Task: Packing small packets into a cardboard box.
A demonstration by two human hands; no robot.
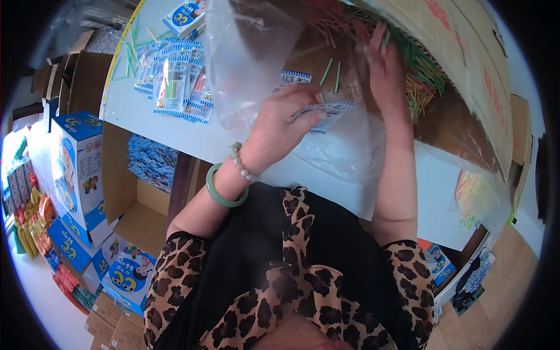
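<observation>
One flat blue-and-white plastic pouch [334, 115] is pinched in the left hand [283, 119]; the right hand [386, 70], grip unclear, reaches among thin multicoloured sticks [429, 70] beside brown cardboard [475, 64]. White tabletop [189, 135] leaves near-edge room.

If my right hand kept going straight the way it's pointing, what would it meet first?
Probably the pile of thin coloured sticks just ahead of the right hand, though depth there is unclear.
</observation>
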